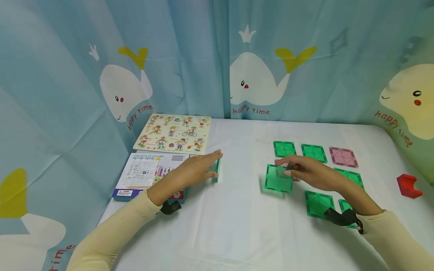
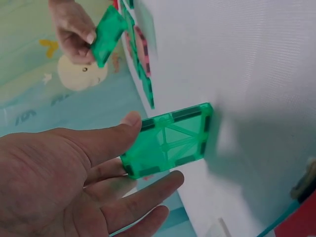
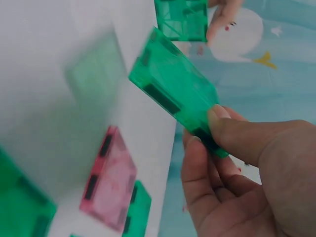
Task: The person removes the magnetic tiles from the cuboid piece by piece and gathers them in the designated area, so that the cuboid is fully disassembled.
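My left hand [image 1: 194,170] pinches a translucent green square magnetic tile [image 2: 170,140] between thumb and fingers. It stands nearly on edge, and in the head view only a thin side of it shows. To the right, my right hand [image 1: 313,174] grips a second green magnetic tile [image 1: 278,183] by one edge, thumb on one face and fingers behind. This tile is tilted above the white table, casting a shadow. Below the right hand lies a pink tile [image 3: 111,180], mostly covered in the head view.
Several green tiles [image 1: 314,153] and another pink tile [image 1: 343,157] lie in loose rows at right, partly under the right forearm. A red notched block [image 1: 409,186] sits farther right. At left are a picture puzzle board [image 1: 173,132] and a printed box [image 1: 144,174]. Whale-printed curtains [image 1: 203,56] border the table.
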### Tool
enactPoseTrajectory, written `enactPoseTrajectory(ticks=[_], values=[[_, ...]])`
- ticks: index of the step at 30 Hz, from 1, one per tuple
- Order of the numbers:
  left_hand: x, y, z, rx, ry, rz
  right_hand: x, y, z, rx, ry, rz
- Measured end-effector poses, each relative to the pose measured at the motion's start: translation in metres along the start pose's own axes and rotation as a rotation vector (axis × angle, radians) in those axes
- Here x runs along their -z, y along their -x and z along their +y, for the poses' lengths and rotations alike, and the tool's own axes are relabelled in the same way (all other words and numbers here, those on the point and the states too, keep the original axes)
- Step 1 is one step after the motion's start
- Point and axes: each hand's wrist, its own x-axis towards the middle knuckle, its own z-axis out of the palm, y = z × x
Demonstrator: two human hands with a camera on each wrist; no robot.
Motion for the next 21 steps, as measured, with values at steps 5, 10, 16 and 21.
enactPoseTrajectory(ticks=[5, 10, 16, 21], values=[[0.001, -0.001, 0.003, 0.005, 0.000, -0.009, -0.001, 0.023, 0.006, -0.030, -0.022, -0.034], [0.002, -0.001, 0.003, 0.020, -0.004, -0.024, -0.008, 0.038, 0.012, -0.023, -0.060, -0.063], [0.004, 0.001, 0.003, 0.034, -0.017, -0.024, -0.022, 0.045, 0.020, 0.025, 0.002, 0.012], [0.004, 0.002, 0.004, 0.018, -0.014, -0.022, -0.033, 0.043, 0.023, 0.052, 0.161, 0.097]])
